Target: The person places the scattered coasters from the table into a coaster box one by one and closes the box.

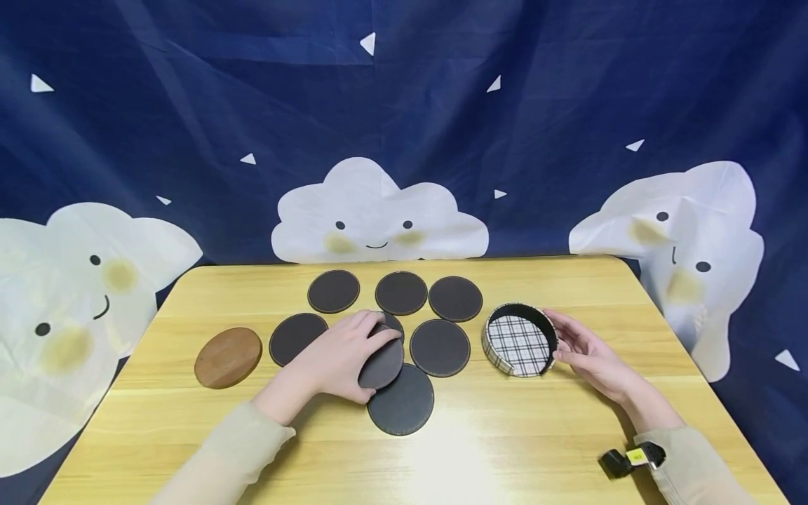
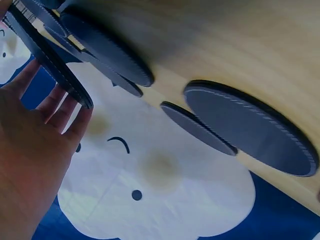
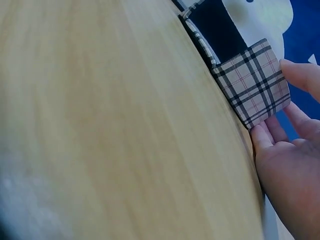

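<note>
My left hand (image 1: 341, 354) pinches a round black coaster (image 1: 384, 366) between thumb and fingers. The coaster is held tilted over two other coasters; one (image 1: 393, 322) is partly hidden behind it, and another (image 1: 404, 403) lies in front. In the left wrist view the fingers press along the held coaster's (image 2: 52, 62) stitched edge. At the right, my right hand (image 1: 587, 354) grips the side of a round plaid coaster holder (image 1: 497, 356) standing on the table. The right wrist view shows thumb and fingers at the holder's plaid wall (image 3: 254, 82), beside a gap in it.
More black coasters lie spread flat: three along the back (image 1: 334, 291), one at the left (image 1: 297, 338) partly behind my left hand, and one (image 1: 440, 348) near the holder. A brown round disc (image 1: 229, 358) lies at the far left of the wooden table (image 1: 505, 449).
</note>
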Tool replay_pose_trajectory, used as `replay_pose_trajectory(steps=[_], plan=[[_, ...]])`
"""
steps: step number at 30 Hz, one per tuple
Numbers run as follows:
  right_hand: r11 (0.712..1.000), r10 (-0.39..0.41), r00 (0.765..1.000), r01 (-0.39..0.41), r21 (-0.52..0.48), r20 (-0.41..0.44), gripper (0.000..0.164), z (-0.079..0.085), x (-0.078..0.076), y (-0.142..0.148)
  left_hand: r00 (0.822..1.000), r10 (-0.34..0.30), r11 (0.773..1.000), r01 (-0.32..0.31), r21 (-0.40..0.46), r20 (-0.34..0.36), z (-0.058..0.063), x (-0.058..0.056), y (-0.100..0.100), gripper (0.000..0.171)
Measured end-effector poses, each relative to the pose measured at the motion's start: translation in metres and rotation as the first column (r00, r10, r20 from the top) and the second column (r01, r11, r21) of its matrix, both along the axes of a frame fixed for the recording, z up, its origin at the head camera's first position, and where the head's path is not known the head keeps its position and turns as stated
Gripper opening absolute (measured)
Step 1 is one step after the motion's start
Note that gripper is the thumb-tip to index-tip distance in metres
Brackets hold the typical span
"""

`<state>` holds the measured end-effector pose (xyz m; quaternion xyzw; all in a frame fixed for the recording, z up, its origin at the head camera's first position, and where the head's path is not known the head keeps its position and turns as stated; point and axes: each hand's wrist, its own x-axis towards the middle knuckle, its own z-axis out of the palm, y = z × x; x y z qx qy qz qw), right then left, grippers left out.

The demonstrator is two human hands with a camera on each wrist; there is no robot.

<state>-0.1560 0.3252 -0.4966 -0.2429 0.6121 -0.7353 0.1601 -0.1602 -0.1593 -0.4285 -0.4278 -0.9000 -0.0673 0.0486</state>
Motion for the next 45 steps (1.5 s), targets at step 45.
replay_pose_trajectory(steps=[45], plan=[[1.000, -0.004, 1.000, 0.004, 0.022, -0.006, 0.071, 0.003, 0.000, -0.003, 0.989, -0.125, 0.979, 0.111, -0.173, -0.076, 0.019, -0.052, 0.208, 0.099]])
